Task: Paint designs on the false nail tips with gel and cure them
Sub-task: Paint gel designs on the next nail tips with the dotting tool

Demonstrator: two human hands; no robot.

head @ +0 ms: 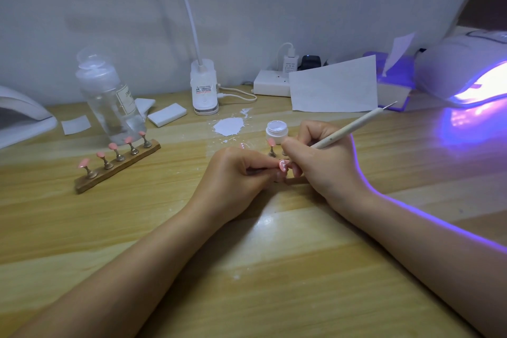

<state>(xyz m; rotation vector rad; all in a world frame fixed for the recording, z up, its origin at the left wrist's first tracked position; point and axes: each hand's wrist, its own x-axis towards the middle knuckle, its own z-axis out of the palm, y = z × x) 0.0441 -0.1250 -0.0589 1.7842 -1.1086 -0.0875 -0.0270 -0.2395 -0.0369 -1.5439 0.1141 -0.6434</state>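
left hand (236, 173): pinching a pink nail tip (282, 165) mid-table, just in front of the gel jar (276, 132)
right hand (321, 162): fingers curled round a pen tool (354, 126), working end hidden at the tip
lamp (466, 68): far right, glowing purple
rack (116, 166): five pink tips, off left

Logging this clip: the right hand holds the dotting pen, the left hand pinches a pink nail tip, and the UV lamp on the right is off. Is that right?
Not quite. The head view shows the UV lamp lit, casting violet light on the table. The rest stands: the right hand holds the pen, and the left hand pinches the nail tip.
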